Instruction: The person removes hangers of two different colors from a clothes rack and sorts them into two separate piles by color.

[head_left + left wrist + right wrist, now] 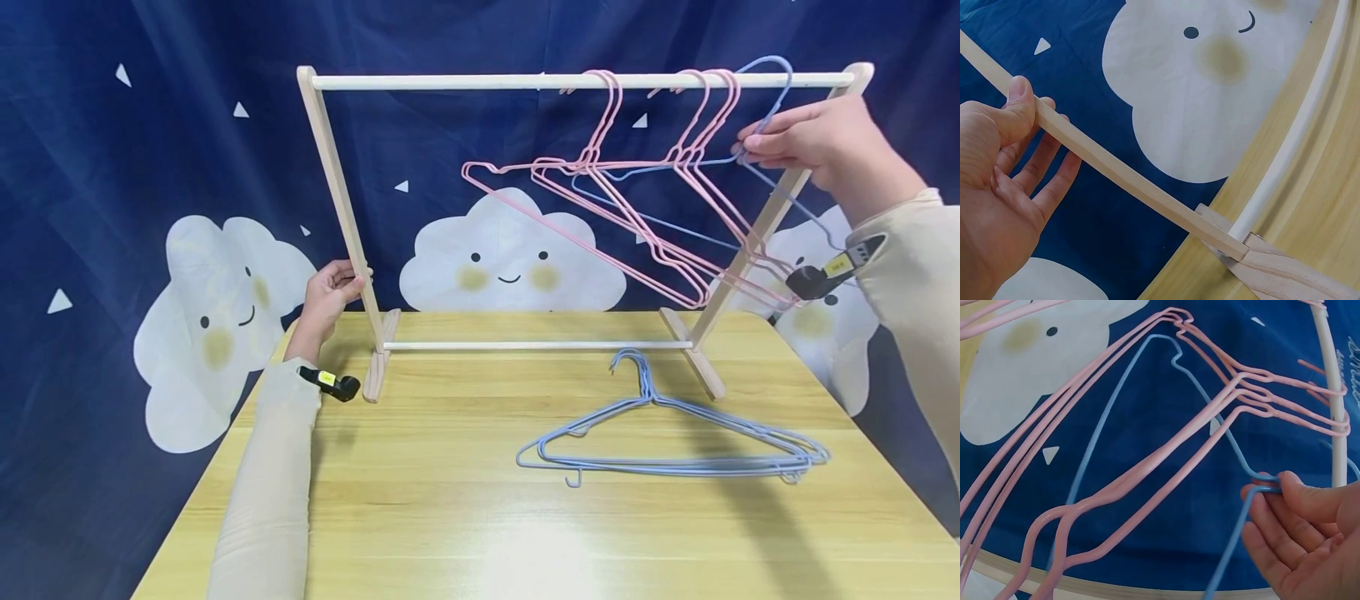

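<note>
Rack (450, 82) faced forward-down from the head
Close up, its left post (1122, 172) is viewed from the left wrist, the held blue hanger (1229, 551) from the right; both are shared with the head.

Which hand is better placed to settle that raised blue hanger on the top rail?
Probably the right hand: it pinches the blue hanger below its hook, near the top rail. The left hand holds the left wooden upright, farther from that hanger.

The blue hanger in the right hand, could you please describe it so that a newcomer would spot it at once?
In the head view, find the rack and follow its white top rail rightward. There, the right hand pinches the blue hanger by its neck; its neighbours on the rail are pink hangers.
</note>
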`<action>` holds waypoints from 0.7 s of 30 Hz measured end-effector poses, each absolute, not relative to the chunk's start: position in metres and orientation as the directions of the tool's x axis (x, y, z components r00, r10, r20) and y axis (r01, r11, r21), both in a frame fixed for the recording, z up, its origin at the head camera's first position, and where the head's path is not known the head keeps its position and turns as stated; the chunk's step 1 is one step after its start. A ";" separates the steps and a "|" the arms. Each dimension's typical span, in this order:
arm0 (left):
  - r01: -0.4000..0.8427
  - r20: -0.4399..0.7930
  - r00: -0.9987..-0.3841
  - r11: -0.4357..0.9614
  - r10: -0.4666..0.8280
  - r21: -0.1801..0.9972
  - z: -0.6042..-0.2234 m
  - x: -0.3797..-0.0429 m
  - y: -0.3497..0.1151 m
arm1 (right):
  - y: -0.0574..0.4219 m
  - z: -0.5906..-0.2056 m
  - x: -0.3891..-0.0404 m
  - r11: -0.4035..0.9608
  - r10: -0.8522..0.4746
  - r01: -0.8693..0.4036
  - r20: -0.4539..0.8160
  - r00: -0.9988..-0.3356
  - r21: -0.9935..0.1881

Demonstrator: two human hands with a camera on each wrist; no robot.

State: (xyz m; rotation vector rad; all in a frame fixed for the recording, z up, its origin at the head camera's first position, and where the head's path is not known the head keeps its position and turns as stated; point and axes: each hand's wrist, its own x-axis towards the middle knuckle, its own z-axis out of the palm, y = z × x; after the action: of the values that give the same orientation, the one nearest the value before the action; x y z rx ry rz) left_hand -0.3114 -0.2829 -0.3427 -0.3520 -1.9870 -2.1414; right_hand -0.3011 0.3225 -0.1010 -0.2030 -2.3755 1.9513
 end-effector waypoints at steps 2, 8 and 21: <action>0.301 0.303 -0.953 -0.075 0.014 0.951 -0.343 -0.312 -0.283 | 0.324 -0.102 -0.297 0.168 0.171 0.037 -0.008 -0.985 -0.985; 0.302 0.304 -0.953 -0.075 0.007 0.950 -0.340 -0.312 -0.281 | 0.334 -0.109 -0.286 0.049 0.235 -0.051 0.061 -0.970 -0.998; 0.315 0.317 -0.948 -0.084 0.005 0.945 -0.340 -0.312 -0.283 | 0.365 -0.170 -0.274 0.118 0.204 -0.021 0.044 -0.978 -0.993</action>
State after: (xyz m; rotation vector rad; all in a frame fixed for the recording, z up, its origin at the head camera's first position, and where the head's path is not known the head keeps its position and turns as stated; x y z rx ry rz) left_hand -0.3122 -0.2829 -0.3398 -0.3526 -1.9671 -2.1390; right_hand -0.2739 0.3653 -0.1702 -0.1840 -2.2155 1.9720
